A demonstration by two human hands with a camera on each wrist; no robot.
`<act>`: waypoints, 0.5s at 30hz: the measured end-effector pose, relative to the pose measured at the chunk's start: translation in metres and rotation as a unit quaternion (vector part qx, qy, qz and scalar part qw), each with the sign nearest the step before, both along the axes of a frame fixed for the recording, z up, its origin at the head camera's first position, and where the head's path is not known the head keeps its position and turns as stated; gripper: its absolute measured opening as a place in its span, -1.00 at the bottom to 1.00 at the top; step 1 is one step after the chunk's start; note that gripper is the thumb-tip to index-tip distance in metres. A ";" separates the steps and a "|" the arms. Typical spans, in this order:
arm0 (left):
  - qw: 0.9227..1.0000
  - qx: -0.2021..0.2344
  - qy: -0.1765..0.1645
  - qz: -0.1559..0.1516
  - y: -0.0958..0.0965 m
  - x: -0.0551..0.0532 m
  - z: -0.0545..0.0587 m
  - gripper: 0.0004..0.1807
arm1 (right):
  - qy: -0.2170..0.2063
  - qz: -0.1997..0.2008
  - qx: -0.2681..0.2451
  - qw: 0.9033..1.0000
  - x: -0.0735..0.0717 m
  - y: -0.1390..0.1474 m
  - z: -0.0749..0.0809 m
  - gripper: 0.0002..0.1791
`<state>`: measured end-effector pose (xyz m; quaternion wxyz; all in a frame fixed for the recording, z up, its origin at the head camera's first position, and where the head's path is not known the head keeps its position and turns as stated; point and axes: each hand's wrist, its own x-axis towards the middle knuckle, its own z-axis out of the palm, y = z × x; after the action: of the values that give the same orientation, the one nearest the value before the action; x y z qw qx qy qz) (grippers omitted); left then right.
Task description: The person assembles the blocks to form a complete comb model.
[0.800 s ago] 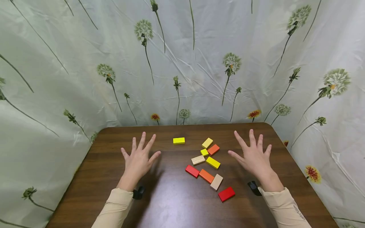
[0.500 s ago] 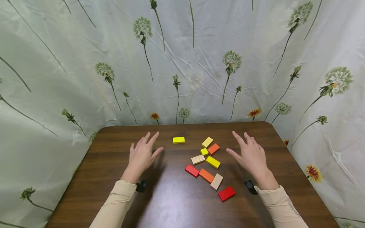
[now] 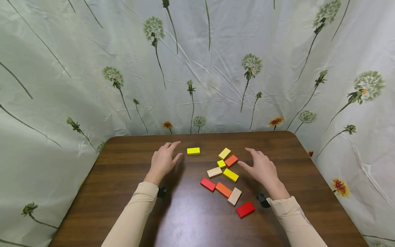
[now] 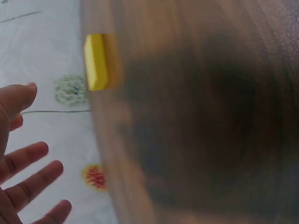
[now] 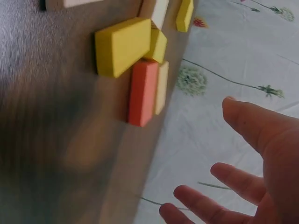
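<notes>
My left hand (image 3: 163,160) hovers over the table's left half, fingers loosely extended and holding nothing. Nearest to it lies a bright yellow block (image 3: 193,151), apart from the others and also in the left wrist view. To the right of the scattered blocks is my right hand (image 3: 261,168), its thumb spread from the fingers, likewise holding nothing. Its thumb tip comes close to an orange block (image 3: 231,161) and a yellow block (image 3: 230,175). By these lie a pale yellow block (image 3: 224,153), a small yellow block (image 3: 221,164) and a striped wooden block (image 3: 214,172).
Closer to me on the brown table (image 3: 123,206) lie a red block (image 3: 208,184), a second orange block (image 3: 223,189), a plain wooden block (image 3: 234,196) and a larger red block (image 3: 245,209). A dandelion-printed curtain (image 3: 216,68) hangs behind the table's far edge.
Both hands have moved inward, the left one to the right and the right one to the left. Their widely spread fingers have drawn closer together. The blocks stay where they were.
</notes>
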<state>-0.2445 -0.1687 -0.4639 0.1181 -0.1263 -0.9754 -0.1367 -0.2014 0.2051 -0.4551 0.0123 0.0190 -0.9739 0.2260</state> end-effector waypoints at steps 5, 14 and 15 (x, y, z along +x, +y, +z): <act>1.000 0.010 -0.003 -0.009 0.005 -0.009 -0.011 -0.46 | -0.027 0.002 -0.028 0.999 -0.013 -0.005 -0.011 -0.20; 0.999 0.038 -0.029 -0.002 0.020 -0.020 -0.032 -0.52 | -0.045 -0.005 -0.076 0.996 -0.034 -0.016 -0.037 -0.29; 0.999 0.041 -0.036 0.001 0.021 -0.020 -0.034 -0.52 | -0.046 -0.005 -0.080 0.996 -0.037 -0.017 -0.039 -0.29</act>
<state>-0.2649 -0.1480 -0.4976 0.0885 -0.1154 -0.9726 -0.1813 -0.2381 0.1878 -0.4944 -0.0302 0.0028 -0.9523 0.3036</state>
